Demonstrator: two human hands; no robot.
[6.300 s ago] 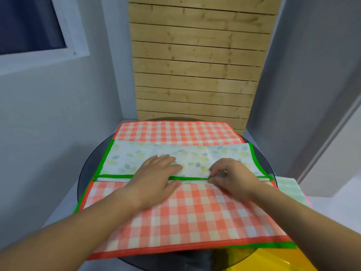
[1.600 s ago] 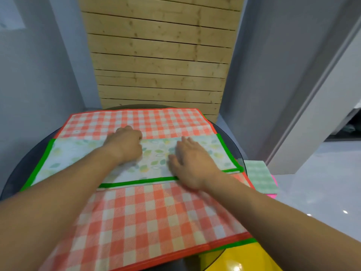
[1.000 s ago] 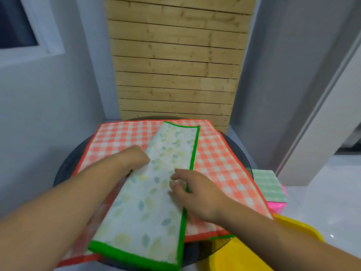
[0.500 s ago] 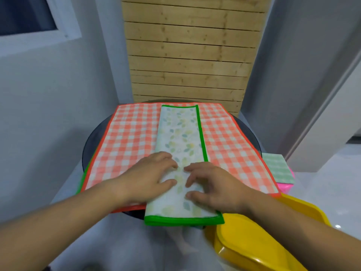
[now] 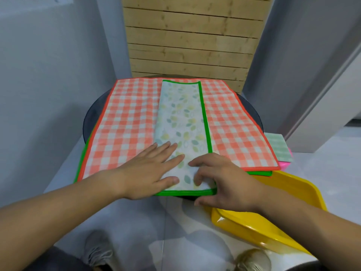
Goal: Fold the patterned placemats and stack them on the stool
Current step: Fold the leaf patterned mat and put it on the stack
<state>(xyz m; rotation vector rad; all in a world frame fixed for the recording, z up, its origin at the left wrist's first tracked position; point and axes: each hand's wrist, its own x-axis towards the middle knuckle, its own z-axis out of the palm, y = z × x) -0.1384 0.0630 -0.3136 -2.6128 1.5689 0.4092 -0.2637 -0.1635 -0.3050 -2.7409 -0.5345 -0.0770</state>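
Pressing the leaf-print placemat (image 5: 181,118) at lower centre, the left hand (image 5: 148,173) lay with straight fingers while the right hand (image 5: 224,184) curled its fingers around the near corner.

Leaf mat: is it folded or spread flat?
Folded: the leaf mat is a narrow strip on the checked mat, no green border along its left edge.

Leaf mat (image 5: 181,118), folded to a long strip, lies down the middle of the checked mat (image 5: 127,122) on the round tabletop (image 5: 252,112). Left hand (image 5: 148,173) presses flat on its near end. Right hand (image 5: 224,182) curls its fingers (image 5: 197,163) over the near corner, thumb under the edge.
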